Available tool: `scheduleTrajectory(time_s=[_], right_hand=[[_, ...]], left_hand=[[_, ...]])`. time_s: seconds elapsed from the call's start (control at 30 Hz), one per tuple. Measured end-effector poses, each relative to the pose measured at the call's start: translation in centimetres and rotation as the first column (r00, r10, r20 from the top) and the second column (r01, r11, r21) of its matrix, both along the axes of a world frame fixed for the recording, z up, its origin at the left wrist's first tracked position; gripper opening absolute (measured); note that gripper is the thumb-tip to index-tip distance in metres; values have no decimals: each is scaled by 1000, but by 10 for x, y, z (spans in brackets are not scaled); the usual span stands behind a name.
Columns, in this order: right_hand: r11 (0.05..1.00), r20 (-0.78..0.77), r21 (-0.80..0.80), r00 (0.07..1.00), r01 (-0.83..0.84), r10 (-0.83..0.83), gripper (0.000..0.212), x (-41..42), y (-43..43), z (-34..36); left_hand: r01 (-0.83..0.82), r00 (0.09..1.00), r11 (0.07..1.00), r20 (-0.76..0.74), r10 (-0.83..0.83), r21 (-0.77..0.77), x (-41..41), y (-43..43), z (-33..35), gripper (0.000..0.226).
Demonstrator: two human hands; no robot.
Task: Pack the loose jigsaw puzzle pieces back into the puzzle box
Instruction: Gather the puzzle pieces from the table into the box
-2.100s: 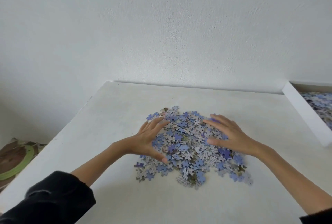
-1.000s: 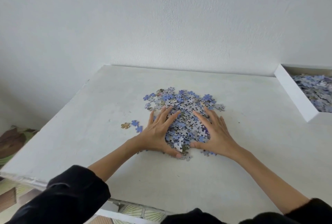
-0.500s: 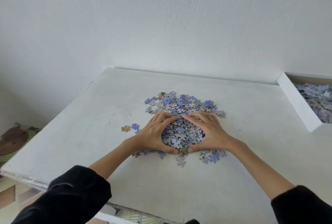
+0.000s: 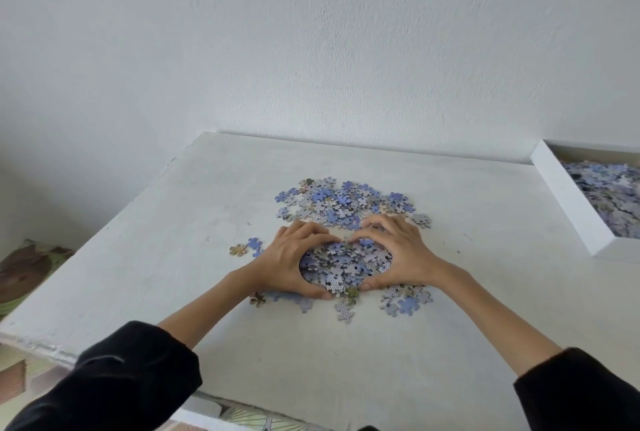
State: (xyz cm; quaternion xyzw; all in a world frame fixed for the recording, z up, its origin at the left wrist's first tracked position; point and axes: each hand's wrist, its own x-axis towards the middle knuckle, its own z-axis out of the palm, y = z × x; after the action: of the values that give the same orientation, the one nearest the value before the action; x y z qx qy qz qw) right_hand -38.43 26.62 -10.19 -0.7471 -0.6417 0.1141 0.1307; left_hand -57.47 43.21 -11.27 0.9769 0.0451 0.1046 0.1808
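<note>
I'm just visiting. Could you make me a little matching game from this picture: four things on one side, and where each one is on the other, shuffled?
Things
1. box
2. tan piece
3. heap
4. spread pieces

Places
A. cupped between the left hand and the right hand
B. at the far right of the table, partly filled
C. flat on the table beyond both hands
D. left of the left hand, beside a blue piece

Pairs: 1-B, 2-D, 3-A, 4-C
</note>
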Motion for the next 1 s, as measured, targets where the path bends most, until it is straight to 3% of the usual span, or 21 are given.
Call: scheduleTrajectory(time_s=[0.13, 0.27, 0.4, 0.57, 0.8, 1.0], right_hand=[[993, -81, 115, 997, 11, -2, 85, -5, -6, -5], [986, -51, 166, 998, -23, 32, 79, -7, -6, -9], [977, -21, 206, 998, -49, 54, 67, -8, -3, -9], [938, -63, 346, 997, -16, 40, 28, -16, -1, -4], [893, -330, 438, 943, 107, 49, 12, -11, 3, 0], [854, -446, 486, 893, 184, 62, 20, -3, 6, 12]], left_hand=[[22, 997, 997, 71, -17, -72, 0, 0, 0, 68], [37, 991, 995, 132, -25, -91, -2, -6, 3, 40], [45, 986, 997, 161, -34, -64, -2, -7, 5, 40], [16, 985, 988, 170, 10, -150, -4, -9, 9, 34], [20, 968, 962, 245, 49, -272, -2, -11, 14, 34], [21, 955, 942, 286, 80, -334, 0, -14, 16, 18]])
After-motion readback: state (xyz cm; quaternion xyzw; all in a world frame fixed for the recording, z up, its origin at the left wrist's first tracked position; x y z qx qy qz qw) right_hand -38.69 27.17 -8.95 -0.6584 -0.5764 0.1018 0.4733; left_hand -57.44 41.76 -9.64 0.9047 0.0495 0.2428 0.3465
